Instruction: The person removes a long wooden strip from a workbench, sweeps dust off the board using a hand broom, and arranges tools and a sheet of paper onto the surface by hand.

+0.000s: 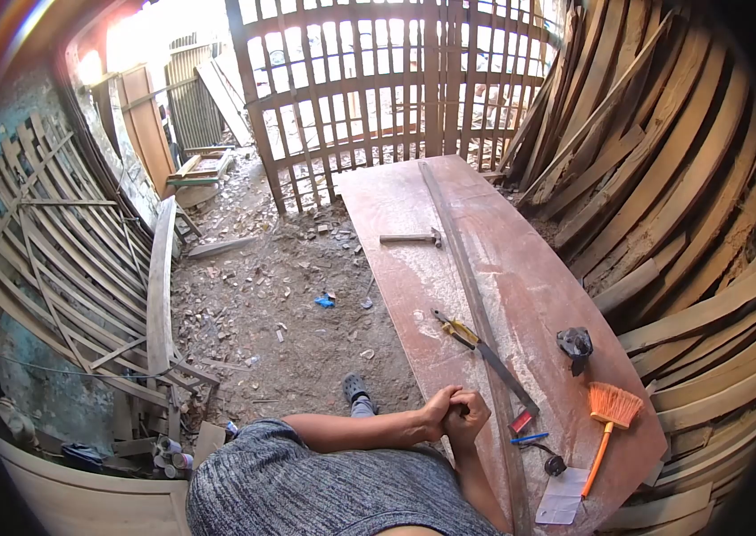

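Watching through the head cam, closest to me is a marled grey top (306, 491), cut off by the bottom edge. Left hand (437, 414) and right hand (469, 418) are together just past it, fingers of both curled closed against each other. They hide their own palms, so I can't tell if anything's tucked inside.

Nearest them is a long dark flat blade (501, 373) with a red end, lying right of the hands. A blue pen-like stick (530, 439) sits by that end, then a round black thing with a cord (555, 465) I can't identify, near a white sheet of paper (563, 500). Orange-bristled brush (614, 404) further right; the dark lump (574, 344) beyond it is hard to read.

Further up: yellow-and-black-handled pliers (460, 334), then a hammer (411, 238). It's all on a dusty reddish-brown board (530, 268), with a long narrow wooden strip (463, 259) running along it.

Room's a littered dirt floor (253, 304), rough planks (690, 161) stacked right, and a slatted wooden gate (434, 98) against blown-out daylight.
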`<action>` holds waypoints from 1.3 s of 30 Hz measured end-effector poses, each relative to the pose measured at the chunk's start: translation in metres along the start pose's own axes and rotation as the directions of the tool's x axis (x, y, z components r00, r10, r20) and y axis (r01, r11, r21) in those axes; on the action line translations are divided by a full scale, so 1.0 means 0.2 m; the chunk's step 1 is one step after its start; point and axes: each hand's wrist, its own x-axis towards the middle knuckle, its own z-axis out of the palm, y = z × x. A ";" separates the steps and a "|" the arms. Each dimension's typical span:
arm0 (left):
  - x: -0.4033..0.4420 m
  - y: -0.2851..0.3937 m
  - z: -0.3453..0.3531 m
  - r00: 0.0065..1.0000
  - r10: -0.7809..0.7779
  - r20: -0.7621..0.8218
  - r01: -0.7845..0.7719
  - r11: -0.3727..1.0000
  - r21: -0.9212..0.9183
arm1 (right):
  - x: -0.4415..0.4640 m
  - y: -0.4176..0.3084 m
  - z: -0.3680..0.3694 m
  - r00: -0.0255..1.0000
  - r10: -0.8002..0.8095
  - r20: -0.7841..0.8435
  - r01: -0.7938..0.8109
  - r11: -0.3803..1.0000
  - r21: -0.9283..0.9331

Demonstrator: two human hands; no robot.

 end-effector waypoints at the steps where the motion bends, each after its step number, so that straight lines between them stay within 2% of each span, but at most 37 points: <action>1: 0.00 0.00 0.00 1.000 -0.005 0.010 0.005 1.000 -0.011 | -0.01 0.02 0.00 1.000 0.013 0.001 -0.013 1.000 -0.001; 5: -0.02 0.01 0.02 1.000 -0.022 -0.010 0.023 1.000 0.017 | -0.02 0.04 0.00 1.000 0.007 0.004 -0.007 1.000 -0.006; 8: 0.04 0.00 -0.04 0.996 -0.022 0.082 0.024 0.999 -0.025 | -0.01 0.04 0.00 1.000 -0.006 0.008 0.006 1.000 -0.013; 14: -0.10 0.03 0.11 1.000 0.010 -0.030 -0.008 0.999 0.048 | -0.01 0.05 0.00 1.000 -0.012 0.007 0.012 1.000 -0.010; 17: 0.01 0.01 -0.01 0.996 -0.001 0.085 0.000 1.000 0.019 | 0.01 0.00 0.00 1.000 -0.021 0.001 0.021 1.000 -0.009; 20: 0.00 0.02 0.00 0.998 -0.006 0.059 0.004 0.999 0.033 | -0.01 0.05 0.01 1.000 -0.030 -0.009 0.030 1.000 -0.003; 23: 0.01 0.01 -0.02 0.994 0.002 0.106 -0.004 1.000 0.015 | 0.01 0.00 0.00 1.000 -0.006 -0.004 0.006 1.000 0.000; 26: -0.02 0.02 0.02 0.999 0.013 0.045 -0.016 0.998 0.064 | -0.03 0.06 0.01 1.000 -0.002 -0.014 0.002 1.000 0.013; 29: -0.02 0.01 0.01 1.000 -0.024 0.012 0.024 0.999 0.038 | -0.04 0.06 0.01 1.000 -0.011 -0.021 0.011 1.000 0.015; 32: -0.01 -0.02 -0.02 0.999 -0.007 0.042 0.005 0.998 0.057 | -0.06 0.03 0.00 1.000 -0.005 -0.021 0.005 1.000 -0.002; 35: -0.05 -0.06 -0.02 0.999 0.035 0.002 -0.035 0.996 0.084 | -0.10 0.03 -0.01 1.000 0.019 -0.018 -0.019 1.000 -0.011; 39: -0.04 -0.12 -0.12 0.997 0.046 -0.070 -0.050 0.997 -0.066 | -0.19 0.05 0.00 0.996 0.074 0.045 -0.075 0.997 0.018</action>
